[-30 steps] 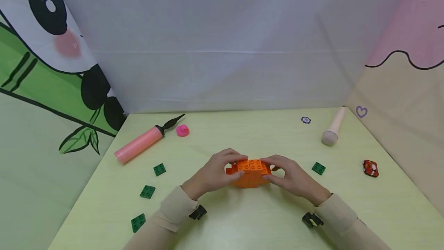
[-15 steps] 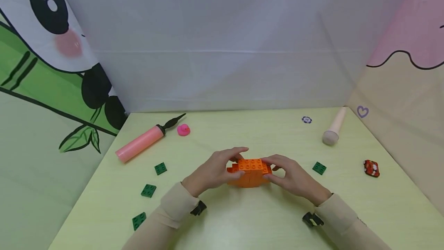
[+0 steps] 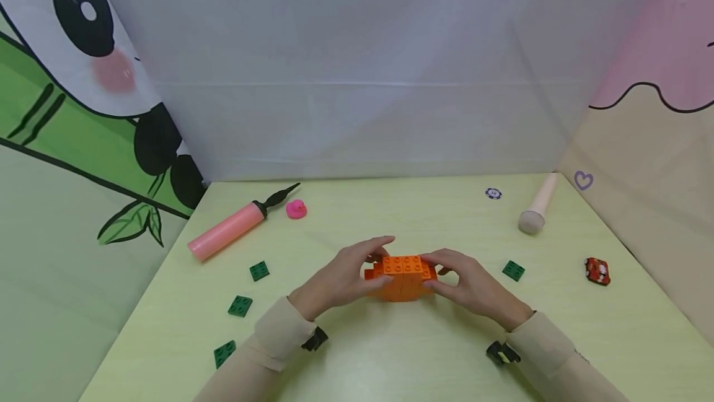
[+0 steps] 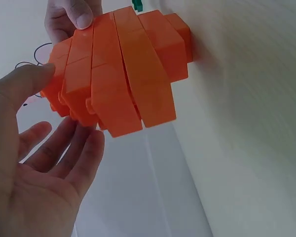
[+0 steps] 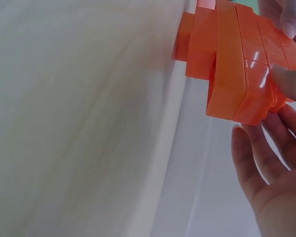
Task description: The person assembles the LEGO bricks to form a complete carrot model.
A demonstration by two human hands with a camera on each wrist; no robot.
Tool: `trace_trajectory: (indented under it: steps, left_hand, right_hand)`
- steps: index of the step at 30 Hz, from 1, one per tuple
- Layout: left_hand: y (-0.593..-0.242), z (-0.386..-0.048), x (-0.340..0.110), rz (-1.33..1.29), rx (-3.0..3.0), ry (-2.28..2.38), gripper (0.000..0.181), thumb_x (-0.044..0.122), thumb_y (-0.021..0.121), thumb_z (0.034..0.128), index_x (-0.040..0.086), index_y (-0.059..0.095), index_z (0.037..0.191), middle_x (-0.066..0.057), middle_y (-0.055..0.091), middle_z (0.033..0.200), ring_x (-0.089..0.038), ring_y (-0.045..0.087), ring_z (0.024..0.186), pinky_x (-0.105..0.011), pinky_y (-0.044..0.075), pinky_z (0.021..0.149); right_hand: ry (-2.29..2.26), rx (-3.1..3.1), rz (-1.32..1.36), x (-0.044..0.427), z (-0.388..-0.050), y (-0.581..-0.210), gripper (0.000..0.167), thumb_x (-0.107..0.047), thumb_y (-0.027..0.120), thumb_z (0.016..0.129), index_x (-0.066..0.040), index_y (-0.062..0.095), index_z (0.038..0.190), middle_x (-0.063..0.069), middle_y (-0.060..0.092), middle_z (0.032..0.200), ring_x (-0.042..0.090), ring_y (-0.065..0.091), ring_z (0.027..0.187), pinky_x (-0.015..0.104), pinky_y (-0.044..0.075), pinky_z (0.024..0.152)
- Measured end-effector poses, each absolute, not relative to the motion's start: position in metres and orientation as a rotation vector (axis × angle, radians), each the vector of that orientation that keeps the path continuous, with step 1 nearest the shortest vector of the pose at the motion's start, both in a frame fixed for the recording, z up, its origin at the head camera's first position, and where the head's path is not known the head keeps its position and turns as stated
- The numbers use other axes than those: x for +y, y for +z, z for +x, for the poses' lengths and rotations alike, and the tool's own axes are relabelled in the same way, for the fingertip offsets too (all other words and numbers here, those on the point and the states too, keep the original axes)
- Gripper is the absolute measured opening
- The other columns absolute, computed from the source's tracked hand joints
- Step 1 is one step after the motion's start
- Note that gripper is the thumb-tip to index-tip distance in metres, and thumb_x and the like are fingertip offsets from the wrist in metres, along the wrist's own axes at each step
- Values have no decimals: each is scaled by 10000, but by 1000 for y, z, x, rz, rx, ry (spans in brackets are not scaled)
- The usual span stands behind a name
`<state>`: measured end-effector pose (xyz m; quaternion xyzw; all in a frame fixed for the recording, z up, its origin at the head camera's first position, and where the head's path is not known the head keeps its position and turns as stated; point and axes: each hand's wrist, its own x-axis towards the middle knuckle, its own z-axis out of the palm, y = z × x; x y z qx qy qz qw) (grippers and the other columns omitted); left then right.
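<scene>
Orange brick build (image 3: 406, 289): layers stacked, pinched by fingers of left hand (image 3: 347, 273) and right hand (image 3: 470, 279). Green bricks (image 3: 240, 306): four, unattached.

I count four green bricks (image 3: 240, 306) on my feed: three at lower left of the frame, one at lower right. Also one orange brick build (image 3: 403, 281), one pink pump (image 3: 227, 231), one pink duck (image 3: 296, 209), one round chip (image 3: 493, 193), one microphone-shaped item (image 3: 538, 207), one red toy car (image 3: 597, 271), two hands (image 3: 341, 273) (image 3: 471, 281).
</scene>
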<state>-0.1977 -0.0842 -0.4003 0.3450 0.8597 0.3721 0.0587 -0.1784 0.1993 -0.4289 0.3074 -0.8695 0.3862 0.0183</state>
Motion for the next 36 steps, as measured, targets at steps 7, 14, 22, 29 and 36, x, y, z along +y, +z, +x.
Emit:
trace_trajectory:
  steps: [7,14,22,29,36]
  left_hand:
    - [-389,-180,-128,858,2809,972,621,293,739,915,193,480,1470,23,635,1218,-189,584,1147,-429,502,997]
    - [-399,-151,-193,545,2873,941,581,268,750,905,166,527,1431,-25,665,1200,-236,599,1134,-502,503,976]
    - [-410,-118,-251,183,2784,912,656,353,812,830,128,560,1393,0,681,1134,-226,628,1067,-467,539,932]
    - [-420,-106,-278,11,2684,766,710,340,888,714,109,610,1325,-3,659,1151,-207,598,1042,-464,533,912]
    - [-429,-107,-281,-80,2588,701,687,275,908,679,110,629,1285,-8,632,1120,-186,565,984,-480,516,950]
  right_hand:
    - [1199,-2682,972,200,-178,-430,469,-299,713,929,-147,601,1359,-60,639,1247,96,599,1074,361,564,882]
    - [1193,-2653,980,200,-177,-429,471,-249,741,910,-137,610,1348,-55,643,1243,99,599,1072,339,564,876]
    - [1200,-2657,983,202,-178,-430,469,-279,723,924,-154,603,1359,-57,639,1256,100,597,1083,338,560,882]
    - [1200,-2679,991,202,-179,-429,478,-263,724,925,-152,590,1371,-42,639,1255,121,601,1095,394,563,889]
    - [1188,-2692,970,201,-178,-430,484,-283,721,925,-155,589,1373,-50,639,1249,120,601,1094,354,561,891]
